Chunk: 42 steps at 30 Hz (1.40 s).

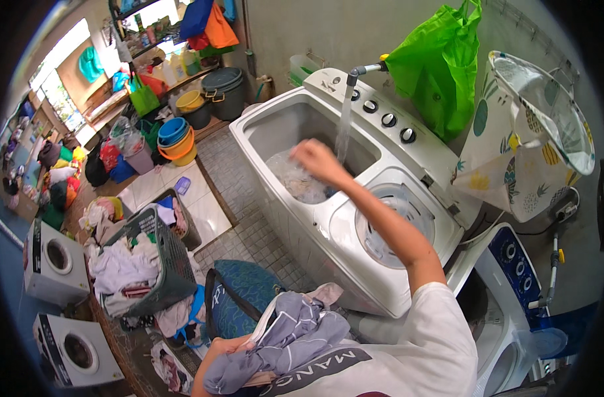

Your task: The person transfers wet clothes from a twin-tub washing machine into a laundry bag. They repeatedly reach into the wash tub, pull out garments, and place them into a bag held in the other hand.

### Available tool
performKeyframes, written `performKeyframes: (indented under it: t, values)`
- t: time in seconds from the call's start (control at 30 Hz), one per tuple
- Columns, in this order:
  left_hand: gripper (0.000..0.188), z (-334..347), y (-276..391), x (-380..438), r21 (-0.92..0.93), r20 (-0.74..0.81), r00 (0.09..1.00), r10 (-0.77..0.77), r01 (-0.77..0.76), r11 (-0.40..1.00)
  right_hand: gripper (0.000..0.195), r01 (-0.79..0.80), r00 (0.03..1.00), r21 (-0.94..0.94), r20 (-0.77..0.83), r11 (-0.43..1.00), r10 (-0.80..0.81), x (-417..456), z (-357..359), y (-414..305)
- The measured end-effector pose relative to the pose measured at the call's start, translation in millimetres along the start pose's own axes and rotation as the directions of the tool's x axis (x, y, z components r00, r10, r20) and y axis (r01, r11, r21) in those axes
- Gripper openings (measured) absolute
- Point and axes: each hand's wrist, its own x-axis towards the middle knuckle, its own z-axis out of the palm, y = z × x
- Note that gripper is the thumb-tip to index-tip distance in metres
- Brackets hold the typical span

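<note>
My right hand [316,160] hangs over the wash tub [302,111] of a white twin-tub washing machine, fingers curled and blurred by motion. No cloth shows in it. Below it, foamy water [302,181] churns over laundry. Beside the hand, a stream of water [345,129] falls from a grey pipe spout [352,77] into the tub. A bundle of grey cloth with white lines [302,322] is held against my body by my left arm [227,345]; folds mostly hide that hand. The spin tub [396,223] lies under my right forearm.
A green laundry basket [183,268] heaped with clothes stands at left, near a blue patterned bag [242,283]. A green bag [441,64] and a pineapple-print hamper [510,144] hang on the wall. Another washer [515,263] stands at right; buckets [178,144] sit farther off.
</note>
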Motion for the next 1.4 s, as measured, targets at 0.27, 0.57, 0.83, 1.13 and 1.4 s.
performKeyframes:
  t: [0.27,0.57,0.83,1.13,1.4]
  values:
    - [0.026,-56.6,19.9,65.8,0.036,-0.120,0.993,-0.012,0.017,0.999,0.015,0.053,0.723,-0.561,-0.549,0.826,-0.419,182.8,-169.5,86.9]
    - [0.026,-65.5,58.4,113.1,0.065,-0.199,0.979,-0.051,0.065,0.996,0.034,0.200,0.946,-0.976,0.170,0.085,-0.276,235.9,-314.0,168.7]
    - [0.024,-57.2,72.4,150.6,0.078,-0.232,0.970,-0.077,0.097,0.992,0.029,0.236,0.922,-0.972,0.217,0.019,-0.321,254.5,-327.3,170.7]
    - [0.024,-47.0,77.3,159.2,0.065,-0.202,0.971,-0.129,0.145,0.987,0.042,-0.088,0.990,-0.919,-0.122,-0.385,0.064,286.7,-289.5,160.4]
    - [0.027,-42.8,52.5,139.4,0.149,-0.190,0.981,-0.034,0.063,0.987,0.043,-0.210,0.960,-0.964,-0.235,-0.164,0.154,271.7,-269.8,136.4]
